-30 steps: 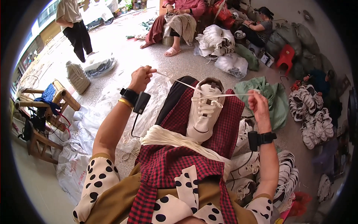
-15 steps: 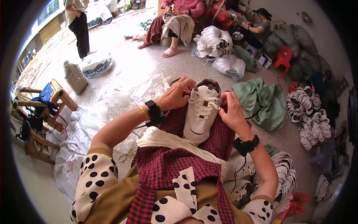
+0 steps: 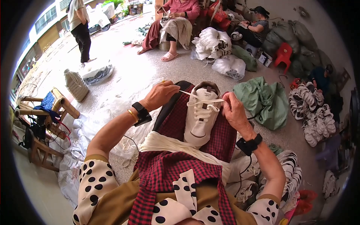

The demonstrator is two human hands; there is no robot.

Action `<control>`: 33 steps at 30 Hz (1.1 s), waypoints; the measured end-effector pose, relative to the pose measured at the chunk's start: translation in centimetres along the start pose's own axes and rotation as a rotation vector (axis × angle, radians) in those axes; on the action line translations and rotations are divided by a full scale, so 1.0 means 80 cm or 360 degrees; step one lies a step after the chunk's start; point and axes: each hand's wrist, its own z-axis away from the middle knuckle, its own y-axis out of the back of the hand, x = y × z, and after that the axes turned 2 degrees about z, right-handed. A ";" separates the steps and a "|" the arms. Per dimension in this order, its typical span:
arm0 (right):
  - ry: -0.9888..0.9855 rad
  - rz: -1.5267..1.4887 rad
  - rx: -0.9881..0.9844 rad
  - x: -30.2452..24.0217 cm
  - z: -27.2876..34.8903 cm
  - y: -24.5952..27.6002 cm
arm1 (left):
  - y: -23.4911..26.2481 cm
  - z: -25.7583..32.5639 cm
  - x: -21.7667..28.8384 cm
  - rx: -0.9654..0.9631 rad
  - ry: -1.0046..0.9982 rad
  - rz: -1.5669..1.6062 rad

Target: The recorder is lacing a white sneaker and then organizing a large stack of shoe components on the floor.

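Observation:
A cream sneaker lies on my lap over the red-and-black checked apron, its toe toward me. White shoelace zigzags up its front, and its two ends stretch out near the ankle opening. My left hand is closed on one end, out to the left of the shoe. The other end is pinched in my right hand, close beside the shoe's right side. Across my lap, just below the toe, runs a thick bundle of loose cream laces.
Beside my right leg are several laced sneakers. A green sack rests to the right, clear plastic sheeting to the left. Bamboo stools stand at far left. Heaped shoes and people are farther back.
My left hand has moved left, away from the shoe, drawing its lace end out straight. My right hand stays beside the shoe, with its lace end now visible.

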 end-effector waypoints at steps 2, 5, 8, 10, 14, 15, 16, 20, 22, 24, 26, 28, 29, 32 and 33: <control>-0.0044 -0.0132 -0.0090 0.004 0.001 0.011 | 0.012 0.008 -0.009 -0.0013 -0.0006 -0.0049; 0.0211 0.0457 -0.0330 0.019 0.009 0.042 | 0.034 0.022 -0.023 0.0049 0.0028 -0.0096; 0.0344 0.0486 -0.0325 0.039 0.022 0.080 | 0.049 0.033 -0.036 0.0130 0.0191 -0.0126; 0.0312 0.0452 -0.0332 0.051 0.033 0.104 | 0.056 0.042 -0.043 0.0141 0.0267 -0.0165; -0.0040 0.0651 -0.0416 0.069 0.057 0.138 | 0.057 0.063 -0.059 0.0161 0.0337 -0.0379; -0.0108 0.0745 -0.0405 0.072 0.062 0.138 | 0.055 0.070 -0.063 0.0158 0.0375 -0.0402; -0.0290 0.0896 -0.0425 0.073 0.066 0.137 | 0.052 0.077 -0.067 0.0163 0.0412 -0.0397; 0.0027 0.0973 0.0079 0.063 0.082 0.115 | 0.033 0.093 -0.079 0.0152 0.0559 -0.0427; -0.0038 0.1048 0.0319 0.050 0.083 0.105 | 0.021 0.090 -0.080 0.0275 0.0384 -0.0376; -0.0167 0.0684 0.0967 0.030 0.086 0.090 | 0.009 0.081 -0.074 0.0384 0.0263 -0.0578; -0.0010 0.0718 0.1055 0.014 0.078 0.068 | -0.002 0.060 -0.064 0.0376 0.0417 -0.0448; -0.0304 0.0012 0.0862 0.003 0.067 0.040 | -0.011 0.030 -0.050 0.0288 0.0535 -0.0194; -0.0373 -0.0300 0.0768 0.001 0.057 0.027 | -0.016 0.014 -0.042 0.0302 0.0458 -0.0112; -0.0501 -0.0825 0.0492 0.003 0.031 -0.003 | -0.032 -0.025 -0.009 0.0268 0.0324 0.0132; -0.0517 -0.0794 0.0434 0.003 0.026 -0.009 | -0.036 -0.034 0.001 0.0205 0.0362 0.0173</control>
